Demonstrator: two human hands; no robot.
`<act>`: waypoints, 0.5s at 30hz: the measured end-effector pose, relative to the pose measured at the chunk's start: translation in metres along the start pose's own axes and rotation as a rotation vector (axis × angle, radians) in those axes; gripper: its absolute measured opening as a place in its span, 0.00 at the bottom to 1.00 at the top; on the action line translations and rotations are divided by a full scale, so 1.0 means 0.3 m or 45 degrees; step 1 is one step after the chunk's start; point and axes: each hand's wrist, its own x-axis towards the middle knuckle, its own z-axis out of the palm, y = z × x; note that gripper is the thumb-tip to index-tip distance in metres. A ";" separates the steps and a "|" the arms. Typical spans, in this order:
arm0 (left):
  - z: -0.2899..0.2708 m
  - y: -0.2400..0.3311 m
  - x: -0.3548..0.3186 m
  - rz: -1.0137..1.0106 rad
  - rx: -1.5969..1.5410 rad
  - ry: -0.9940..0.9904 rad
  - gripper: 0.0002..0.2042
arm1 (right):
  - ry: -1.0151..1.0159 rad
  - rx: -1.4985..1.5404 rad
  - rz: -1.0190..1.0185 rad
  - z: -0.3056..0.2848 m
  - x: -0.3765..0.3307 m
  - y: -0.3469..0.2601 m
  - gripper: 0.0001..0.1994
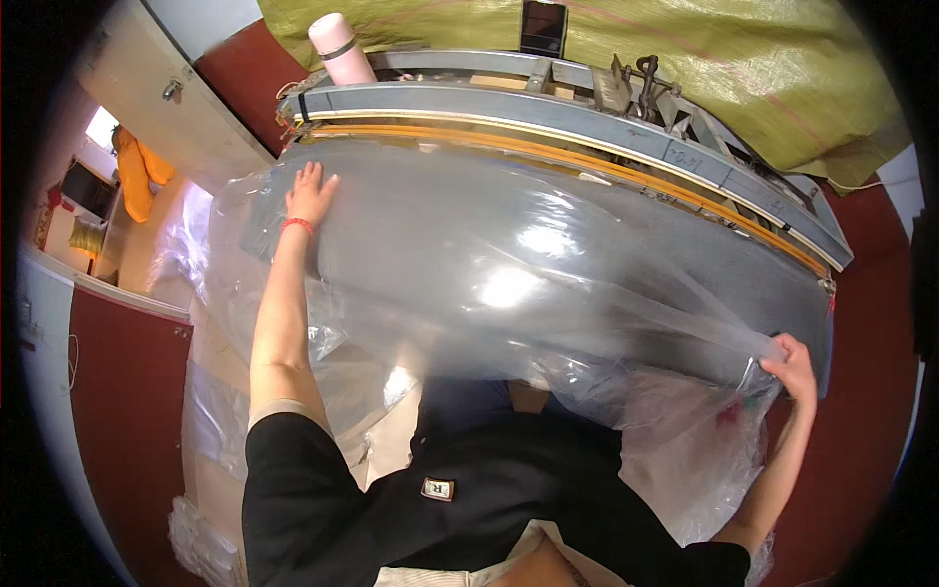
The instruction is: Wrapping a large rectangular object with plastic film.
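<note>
A large clear plastic sheet (509, 264) lies spread over the grey table (685, 254) before the sealing machine's bar (587, 147). The left hand (310, 196) rests flat with fingers spread at the far left, pinning it smooth, while the right hand (794, 367) pinches the near right edge, apparently pulling the film taut. A pink flask (339, 47) stands beyond.

Bright overhead light — glare patches on the clear plastic sheet (509, 284) — with edges bent, corners black.
</note>
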 end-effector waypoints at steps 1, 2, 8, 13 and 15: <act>0.003 0.000 0.017 -0.003 -0.013 -0.039 0.30 | -0.106 0.165 0.085 -0.065 -0.030 0.010 0.14; 0.010 -0.014 0.040 0.000 -0.033 -0.083 0.31 | -0.114 0.264 0.160 -0.155 -0.068 0.048 0.14; 0.113 -0.054 0.181 0.072 -0.077 -0.059 0.26 | 1.032 -0.514 0.000 -0.553 -0.098 0.166 0.14; 0.105 -0.395 0.236 0.114 -0.018 0.044 0.26 | 0.999 -1.276 -1.086 -0.002 0.104 -0.210 0.07; 0.142 -0.381 0.269 0.069 0.020 -0.061 0.28 | 0.815 -1.107 -0.660 0.061 0.094 -0.069 0.16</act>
